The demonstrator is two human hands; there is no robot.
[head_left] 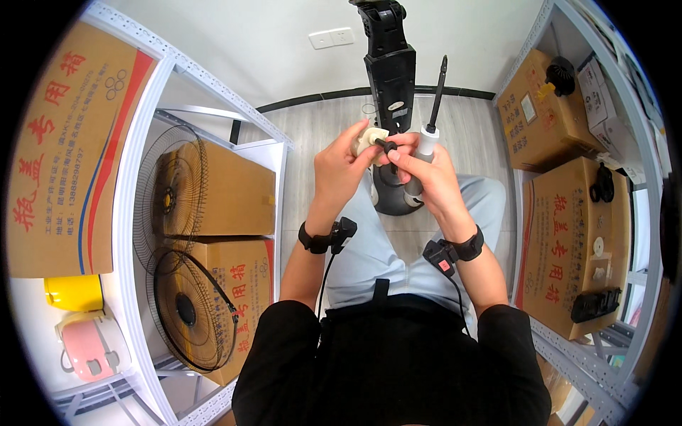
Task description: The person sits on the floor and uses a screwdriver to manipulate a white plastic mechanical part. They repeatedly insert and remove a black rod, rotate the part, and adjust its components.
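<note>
Near the black stand [392,78], I have both sides gripping.
My left hand's [341,167] fingers pinch the cream part [371,135]; just beside it, my right hand's [440,182] fingers clamp the black piece [387,145], also holding a grey-handled screwdriver [425,147], tip up.

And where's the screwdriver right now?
In the head view, the screwdriver is held in the right hand, just right of the black column.

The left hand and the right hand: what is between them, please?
A cream part and a small black piece lie between left hand and right hand, in the head view.
</note>
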